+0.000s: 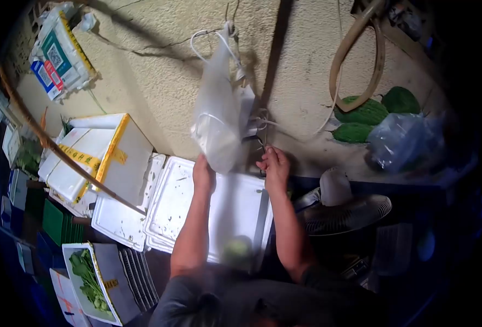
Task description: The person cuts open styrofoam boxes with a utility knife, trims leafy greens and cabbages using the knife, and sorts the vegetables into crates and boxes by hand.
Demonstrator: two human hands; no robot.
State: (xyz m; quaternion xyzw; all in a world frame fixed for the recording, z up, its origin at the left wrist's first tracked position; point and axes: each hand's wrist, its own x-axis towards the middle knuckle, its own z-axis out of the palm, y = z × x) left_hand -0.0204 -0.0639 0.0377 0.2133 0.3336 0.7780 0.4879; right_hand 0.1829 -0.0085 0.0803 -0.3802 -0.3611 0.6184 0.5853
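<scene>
A translucent white plastic bag (pixel 216 114) hangs from a hook on the wall, with something white inside its lower part. My left hand (pixel 202 170) is at the bag's lower left edge, its fingers mostly hidden behind the bag. To the right of the bag, my right hand (pixel 275 166) has its fingers curled together by a thin dark hooked thing (pixel 261 143); what they hold is too small to tell. White foam lids (pixel 178 201) lie below both hands.
Foam boxes (pixel 137 155) stand at the left, one lower box (pixel 91 280) holding green vegetables. Bitter gourds (pixel 363 113) and a clear plastic bag (pixel 399 139) lie at the right, above a fan (pixel 355 215). A stick (pixel 61 152) crosses the left side.
</scene>
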